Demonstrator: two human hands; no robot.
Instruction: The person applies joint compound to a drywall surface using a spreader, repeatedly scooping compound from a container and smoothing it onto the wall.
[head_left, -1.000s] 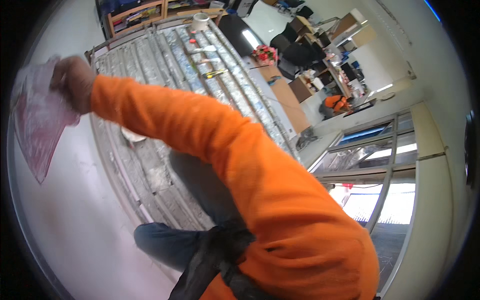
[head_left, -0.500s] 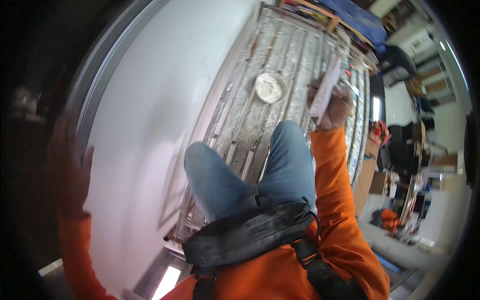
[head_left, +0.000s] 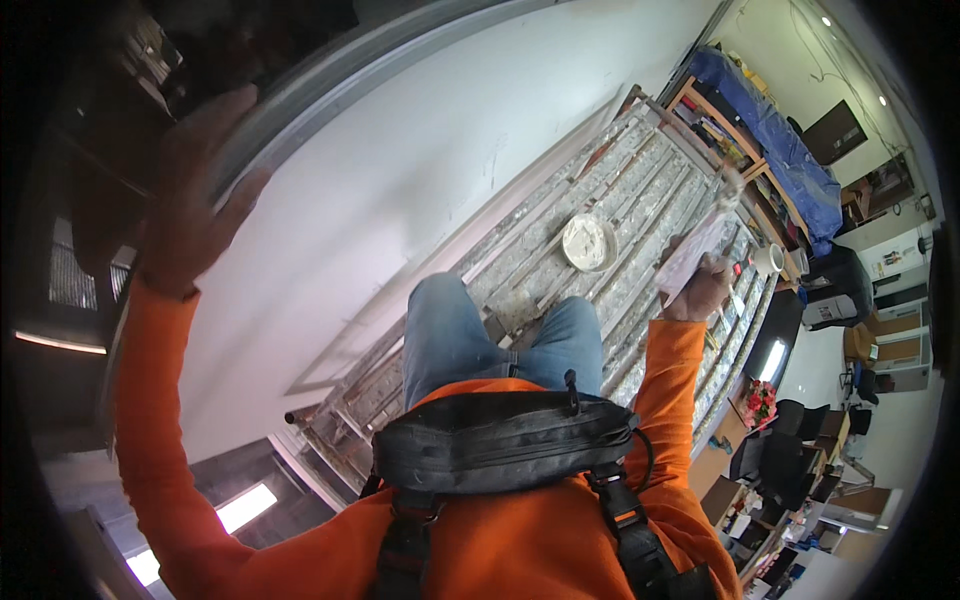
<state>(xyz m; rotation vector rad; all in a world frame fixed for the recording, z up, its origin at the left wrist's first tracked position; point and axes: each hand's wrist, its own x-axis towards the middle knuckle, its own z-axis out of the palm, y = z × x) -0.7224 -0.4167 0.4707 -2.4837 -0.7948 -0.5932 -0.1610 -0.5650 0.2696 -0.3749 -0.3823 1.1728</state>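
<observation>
My left hand point(head_left: 200, 190) lies against the dark glass and its grey metal frame point(head_left: 330, 95) at the upper left, fingers stretched out and thumb apart, holding nothing. On the right, my right hand point(head_left: 705, 290) is closed around a long, flat, whitish thing point(head_left: 690, 262) that points up and away; its exact kind I cannot make out. Left of that hand, a round tub of white paste point(head_left: 588, 243) stands on the splattered metal platform point(head_left: 525, 265), beyond my bent knees. Neither hand touches the tub.
A white wall point(head_left: 400, 170) runs along the platform's left side. Toward the far end stand a white cup-like container point(head_left: 768, 259) and a wooden shelf point(head_left: 715, 125) under a blue sheet point(head_left: 765, 130). Lower down on the right are a black office chair point(head_left: 785, 435), red flowers point(head_left: 760, 402) and cluttered desks.
The view has turned, so the platform slants more to the right. My left hand is farther up along the frame. My right hand still grips the whitish thing, and the tub stays on the platform.
</observation>
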